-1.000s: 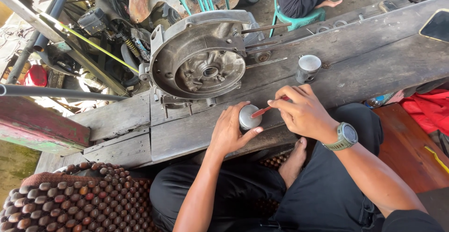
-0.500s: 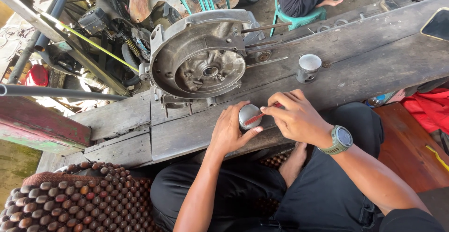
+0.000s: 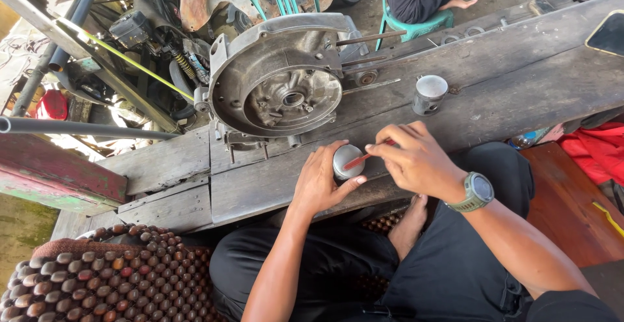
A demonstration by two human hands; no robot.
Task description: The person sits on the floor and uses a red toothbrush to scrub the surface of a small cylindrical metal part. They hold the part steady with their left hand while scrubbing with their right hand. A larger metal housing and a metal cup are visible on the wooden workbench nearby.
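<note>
Two pistons sit on the wooden bench point(image 3: 507, 81). Below the open engine crankcase point(image 3: 279, 78), the left hand point(image 3: 320, 182) is clamped around the nearer piston point(image 3: 346, 159), while the right hand point(image 3: 416, 159) pinches a thin red tool point(image 3: 370, 156) across its crown. Right of the crankcase the second piston point(image 3: 429, 93) stands untouched. The work looks midway; the tool's tip and the piston's skirt are hidden.
</note>
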